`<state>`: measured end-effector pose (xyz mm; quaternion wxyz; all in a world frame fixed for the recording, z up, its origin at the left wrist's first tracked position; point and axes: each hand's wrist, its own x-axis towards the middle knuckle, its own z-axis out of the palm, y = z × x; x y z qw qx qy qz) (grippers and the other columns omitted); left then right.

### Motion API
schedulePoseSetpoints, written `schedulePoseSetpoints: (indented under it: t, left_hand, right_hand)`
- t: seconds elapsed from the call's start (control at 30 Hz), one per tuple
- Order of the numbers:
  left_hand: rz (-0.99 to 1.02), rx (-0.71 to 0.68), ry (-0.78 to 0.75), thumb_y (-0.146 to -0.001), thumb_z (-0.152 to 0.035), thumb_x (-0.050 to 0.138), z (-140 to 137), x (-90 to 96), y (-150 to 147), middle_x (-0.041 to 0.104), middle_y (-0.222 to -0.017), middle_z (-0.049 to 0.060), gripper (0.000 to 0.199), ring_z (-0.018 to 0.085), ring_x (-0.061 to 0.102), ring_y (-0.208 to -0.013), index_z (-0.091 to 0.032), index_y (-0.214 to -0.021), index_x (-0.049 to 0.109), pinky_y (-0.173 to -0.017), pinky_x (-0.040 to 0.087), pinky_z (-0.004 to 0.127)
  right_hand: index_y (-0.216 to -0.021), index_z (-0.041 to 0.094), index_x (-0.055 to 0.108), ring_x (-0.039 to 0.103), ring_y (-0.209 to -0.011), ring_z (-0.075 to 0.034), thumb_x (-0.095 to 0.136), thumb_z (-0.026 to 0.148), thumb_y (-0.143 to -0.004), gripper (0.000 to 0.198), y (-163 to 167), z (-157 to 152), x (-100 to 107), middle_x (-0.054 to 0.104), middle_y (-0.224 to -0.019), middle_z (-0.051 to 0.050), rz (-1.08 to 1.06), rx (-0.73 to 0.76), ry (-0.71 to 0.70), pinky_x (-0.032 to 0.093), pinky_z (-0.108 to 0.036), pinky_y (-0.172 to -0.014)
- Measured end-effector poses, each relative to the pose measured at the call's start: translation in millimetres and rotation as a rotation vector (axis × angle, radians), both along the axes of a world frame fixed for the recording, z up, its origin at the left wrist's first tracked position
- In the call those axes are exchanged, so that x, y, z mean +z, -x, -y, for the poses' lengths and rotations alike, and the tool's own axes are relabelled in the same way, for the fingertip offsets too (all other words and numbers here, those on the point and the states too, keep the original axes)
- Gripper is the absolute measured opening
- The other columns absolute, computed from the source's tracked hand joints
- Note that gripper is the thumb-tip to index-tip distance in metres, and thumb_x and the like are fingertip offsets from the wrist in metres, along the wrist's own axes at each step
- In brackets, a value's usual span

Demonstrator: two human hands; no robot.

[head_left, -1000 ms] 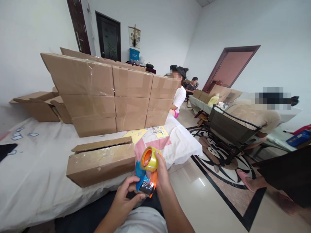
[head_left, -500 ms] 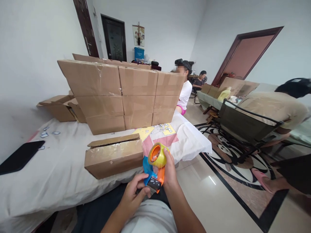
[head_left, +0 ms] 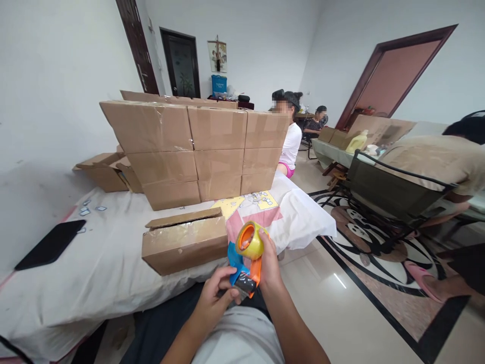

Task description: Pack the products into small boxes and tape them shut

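Note:
In front of my lap is a blue and orange tape dispenser (head_left: 235, 258) with a yellowish roll of packing tape (head_left: 255, 243) on it. My right hand (head_left: 271, 265) is closed around the roll side, its fingers mostly hidden behind. At the lower end, by the dark roller, my left hand (head_left: 216, 290) pinches the dispenser between thumb and fingers. Just beyond lies a long cardboard box (head_left: 189, 243), its top flap slightly raised, apart from both hands.
Behind it, a wall of stacked cardboard boxes (head_left: 217, 129) stands on the cloth-covered surface (head_left: 106, 263). An open box (head_left: 100, 169) and a black flat item (head_left: 51, 244) lie to the left. Other people sit beyond; a chair (head_left: 394, 184) stands right.
The view has turned a little, so the boxes and surface appear shifted right. Both hands keep the same hold on the tape dispenser.

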<state>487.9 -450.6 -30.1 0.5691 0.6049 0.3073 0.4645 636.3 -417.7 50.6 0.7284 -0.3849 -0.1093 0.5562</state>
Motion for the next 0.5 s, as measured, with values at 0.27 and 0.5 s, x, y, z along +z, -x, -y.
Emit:
schedulePoseSetpoints:
  t: [0.27, 0.5]
  left_hand:
    - [-0.049, -0.02, -0.05, -0.093, -0.057, 0.066, -1.8, 13.1, 9.3, 0.076, -0.069, 0.003, 0.047, 0.021, 0.075, -0.065, -0.018, -0.116, 0.062, -0.071, 0.057, 0.031]
    - [-0.016, 0.043, -0.127, -0.092, -0.054, 0.069, -0.8, 18.6, 6.5, 0.073, -0.066, 0.0, 0.044, 0.016, 0.071, -0.059, -0.018, -0.115, 0.062, -0.063, 0.054, 0.027]
  right_hand:
    - [-0.095, 0.02, 0.07, 0.069, -0.069, -0.017, 0.083, 0.047, -0.077, 0.035, 1.9, 0.8, 2.3, 0.073, -0.077, 0.001, -0.015, 0.019, -0.044, 0.058, -0.028, -0.065]
    - [-0.096, 0.021, 0.068, 0.069, -0.067, -0.017, 0.079, 0.052, -0.076, 0.039, -1.6, 1.4, 9.5, 0.072, -0.076, 0.002, 0.021, 0.063, -0.051, 0.058, -0.028, -0.062]
